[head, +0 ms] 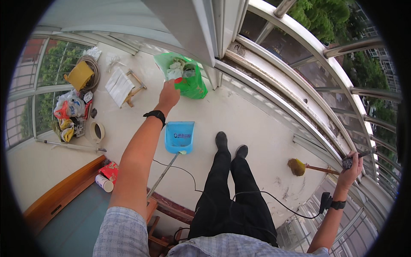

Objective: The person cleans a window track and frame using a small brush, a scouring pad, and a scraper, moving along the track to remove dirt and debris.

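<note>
My left hand (170, 93) reaches over the near edge of a green plastic bag (195, 84) with crumpled waste inside; its fingertips are hard to make out, so I cannot tell whether they hold anything. At the far right, my right hand (350, 172) grips a dark, rod-like tool (365, 153) with a dark, fuzzy clump (347, 163) at its near end, beside the window track (308, 110). Below my left hand, a blue dustpan (179, 136) with a long metal handle rests on the floor. A broom (297, 167) with yellowish bristles and a wooden handle lies left of my right hand.
A folding stool (120, 86) stands at the left. Beyond it are a coiled hose (94, 72), a pile of plastic bags (72, 104) and a round container (97, 131). A black cable (277, 201) crosses my legs. Metal bars (375, 93) line the window's outside.
</note>
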Action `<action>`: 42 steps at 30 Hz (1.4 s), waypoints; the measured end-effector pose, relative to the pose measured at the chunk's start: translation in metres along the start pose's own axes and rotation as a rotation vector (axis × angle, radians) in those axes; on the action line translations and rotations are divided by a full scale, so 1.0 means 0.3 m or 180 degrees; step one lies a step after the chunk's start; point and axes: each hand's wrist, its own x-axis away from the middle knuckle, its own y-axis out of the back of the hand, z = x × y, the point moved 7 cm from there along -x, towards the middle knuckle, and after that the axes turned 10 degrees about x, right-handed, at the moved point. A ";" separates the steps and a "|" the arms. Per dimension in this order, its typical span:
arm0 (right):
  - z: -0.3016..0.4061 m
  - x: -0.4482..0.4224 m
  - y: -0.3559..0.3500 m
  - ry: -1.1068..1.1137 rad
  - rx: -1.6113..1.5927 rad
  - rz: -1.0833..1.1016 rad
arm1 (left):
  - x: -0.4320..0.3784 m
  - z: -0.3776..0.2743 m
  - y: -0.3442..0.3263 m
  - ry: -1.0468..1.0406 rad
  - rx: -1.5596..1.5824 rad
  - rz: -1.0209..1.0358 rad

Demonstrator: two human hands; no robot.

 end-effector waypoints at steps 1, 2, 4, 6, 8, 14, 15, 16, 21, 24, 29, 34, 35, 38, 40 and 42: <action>0.027 0.004 -0.029 -0.0056 0.0008 -0.0055 | -0.058 0.041 -0.021 -0.0032 -0.0054 -0.0118; 0.058 -0.004 -0.069 -0.0015 0.0023 0.0049 | -0.101 0.125 -0.034 0.0033 -0.0171 -0.0154; 0.086 -0.009 -0.072 0.0074 0.0128 0.0106 | -0.177 0.229 -0.066 0.0445 -0.0300 0.0021; 0.082 0.014 -0.046 0.0105 0.0314 0.0042 | -0.226 0.205 -0.160 0.0875 0.0409 0.0421; 0.090 0.013 -0.054 0.0089 0.0286 0.0047 | -0.243 0.250 -0.177 0.1050 0.0327 0.0563; 0.092 0.019 -0.055 0.0119 0.0270 0.0190 | -0.116 0.145 -0.227 -0.0172 -0.0653 0.0486; 0.099 0.025 -0.057 0.0161 0.0218 0.0134 | -0.082 0.119 -0.227 -0.0336 -0.0617 0.0507; 0.101 0.029 -0.070 0.0109 0.0141 0.0157 | -0.045 0.097 -0.237 -0.0359 -0.0573 0.0580; 0.102 0.028 -0.075 0.0211 0.0147 0.0162 | 0.085 -0.047 -0.286 -0.0512 -0.0490 0.0876; 0.111 0.032 -0.085 0.0168 -0.0168 0.0205 | 0.145 -0.129 -0.306 -0.0577 -0.0436 0.0981; 0.104 0.024 -0.079 0.0267 -0.0276 0.0193 | 0.315 -0.339 -0.369 -0.0656 -0.0187 0.1308; 0.083 0.026 -0.081 0.0216 -0.0561 0.0315 | 0.526 -0.579 -0.431 -0.0357 0.0094 0.1361; 0.083 0.023 -0.077 0.0251 -0.0552 0.0347 | 0.569 -0.651 -0.439 -0.0485 0.0058 0.1313; 0.084 0.021 -0.082 0.0347 -0.0573 0.0431 | 0.693 -0.807 -0.523 -0.0829 -0.0097 0.1232; 0.079 0.022 -0.079 0.0257 -0.0660 0.0535 | 0.769 -0.915 -0.592 -0.0735 0.0012 0.1222; 0.076 0.016 -0.070 0.0221 -0.0681 0.0691 | 0.835 -0.981 -0.689 -0.0703 -0.0084 0.1212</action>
